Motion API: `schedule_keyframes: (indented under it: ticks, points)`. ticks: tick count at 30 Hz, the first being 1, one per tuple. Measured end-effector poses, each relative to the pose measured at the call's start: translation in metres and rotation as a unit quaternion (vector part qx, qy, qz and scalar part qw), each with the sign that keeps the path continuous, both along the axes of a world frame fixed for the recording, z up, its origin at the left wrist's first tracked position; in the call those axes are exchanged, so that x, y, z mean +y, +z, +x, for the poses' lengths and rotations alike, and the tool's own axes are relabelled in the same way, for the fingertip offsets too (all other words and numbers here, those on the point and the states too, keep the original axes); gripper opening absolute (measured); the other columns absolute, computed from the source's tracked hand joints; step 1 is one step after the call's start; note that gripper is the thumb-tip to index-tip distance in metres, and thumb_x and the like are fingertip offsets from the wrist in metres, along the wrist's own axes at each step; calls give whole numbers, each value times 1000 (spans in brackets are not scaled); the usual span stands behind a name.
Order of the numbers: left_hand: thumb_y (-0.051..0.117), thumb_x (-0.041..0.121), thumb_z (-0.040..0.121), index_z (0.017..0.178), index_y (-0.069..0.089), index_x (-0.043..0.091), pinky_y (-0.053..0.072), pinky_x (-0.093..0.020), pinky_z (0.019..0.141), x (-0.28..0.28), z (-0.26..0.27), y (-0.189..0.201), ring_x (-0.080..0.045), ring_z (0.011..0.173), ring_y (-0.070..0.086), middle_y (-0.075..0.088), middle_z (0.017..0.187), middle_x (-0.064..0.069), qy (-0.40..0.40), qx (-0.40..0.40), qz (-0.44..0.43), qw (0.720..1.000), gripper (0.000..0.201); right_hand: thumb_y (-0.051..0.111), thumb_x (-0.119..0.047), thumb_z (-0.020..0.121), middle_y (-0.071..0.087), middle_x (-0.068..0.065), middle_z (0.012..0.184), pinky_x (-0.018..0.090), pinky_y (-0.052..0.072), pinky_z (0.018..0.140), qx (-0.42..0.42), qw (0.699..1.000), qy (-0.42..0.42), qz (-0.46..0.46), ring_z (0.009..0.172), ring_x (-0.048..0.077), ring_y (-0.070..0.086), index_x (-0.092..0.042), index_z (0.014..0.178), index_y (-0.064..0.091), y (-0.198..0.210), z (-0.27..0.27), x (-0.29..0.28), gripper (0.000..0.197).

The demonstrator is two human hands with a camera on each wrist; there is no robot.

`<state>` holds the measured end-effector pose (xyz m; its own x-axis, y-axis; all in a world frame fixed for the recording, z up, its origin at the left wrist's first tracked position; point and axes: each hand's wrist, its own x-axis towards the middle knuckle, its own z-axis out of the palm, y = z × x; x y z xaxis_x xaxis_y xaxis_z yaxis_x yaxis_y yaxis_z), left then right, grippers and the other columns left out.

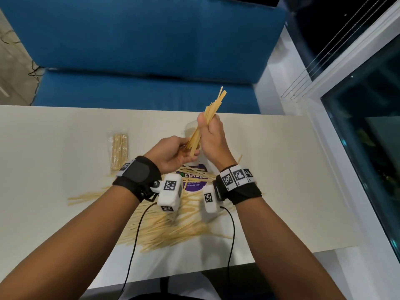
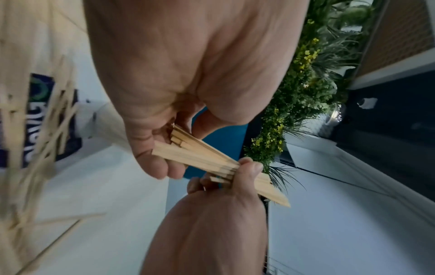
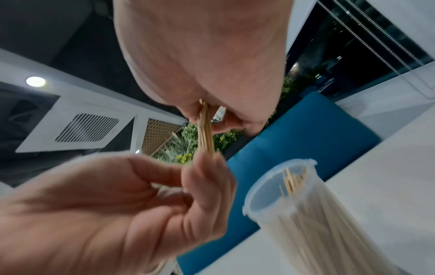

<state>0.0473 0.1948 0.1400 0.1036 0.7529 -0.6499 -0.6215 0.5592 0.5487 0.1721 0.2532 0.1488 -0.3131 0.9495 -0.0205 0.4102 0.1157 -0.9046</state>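
A bundle of thin wooden sticks (image 1: 211, 113) stands tilted above the white table (image 1: 281, 169), tops leaning to the far right. My right hand (image 1: 208, 128) grips the bundle around its middle. My left hand (image 1: 181, 148) is palm up below it, fingers curled around the lower stick ends (image 2: 200, 154). In the right wrist view the sticks (image 3: 206, 137) run from my right fist down to the left hand's fingertips (image 3: 207, 167). A clear plastic tub (image 3: 282, 186) holding several sticks stands just behind the hands, mostly hidden in the head view.
Many loose sticks (image 1: 173, 226) lie scattered on the table under my wrists, partly over a purple round sticker (image 1: 194, 180). A wrapped packet of sticks (image 1: 118, 150) lies to the left. A blue sofa (image 1: 140, 50) runs along the far edge; a window (image 1: 368, 126) is at the right.
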Motion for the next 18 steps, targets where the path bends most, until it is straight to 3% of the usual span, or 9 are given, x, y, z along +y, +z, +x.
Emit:
schedule_keyframes:
  ticks: [3,6,8,11,13,15,18]
  points:
    - [38,10,108,113,62,-6,61,-28,67,22,-10,4,-20,75,67,69,90,-16,18,45,8,999,29,43,-49,107,59,1,97,40,51,84,17,999,11,-36,87,15,58,-25,106,59,1,-5,23,29]
    - [44,12,107,113,66,-4,61,-31,83,43,-18,4,-21,86,72,72,96,-15,27,84,22,996,28,50,-43,107,57,-3,77,32,49,67,52,997,-28,-48,67,11,54,-19,107,64,5,-5,43,28]
    - [47,14,106,117,67,-1,59,-34,91,53,-21,1,-22,90,73,72,96,-12,30,141,34,989,27,51,-37,108,55,-1,75,25,48,61,81,993,-66,-48,63,10,52,-12,111,64,2,-3,51,28]
    - [48,15,104,118,66,5,59,-35,86,61,-28,-13,-24,94,68,68,108,-11,33,295,33,954,24,52,-41,107,60,-2,80,31,52,66,81,986,-130,-59,68,10,56,-12,115,65,-18,0,58,33]
    - [49,14,101,116,65,14,58,-39,92,61,-33,-28,-25,104,64,66,117,-7,15,387,31,921,22,53,-46,105,67,1,92,35,55,74,56,981,-172,-73,78,14,62,-12,113,65,-35,-2,57,37]
    - [55,14,97,121,63,18,53,-43,101,58,-34,-38,-23,112,61,64,121,-2,-17,432,29,901,26,58,-46,103,69,4,98,27,52,73,34,978,-190,-78,84,15,65,-10,110,65,-51,-5,50,37]
    - [56,6,94,131,60,19,50,-40,105,57,-30,-45,-19,118,58,61,130,0,-52,471,67,878,40,69,-35,99,70,2,102,2,41,67,-3,983,-174,-56,87,11,65,-5,109,68,-65,-13,36,31]
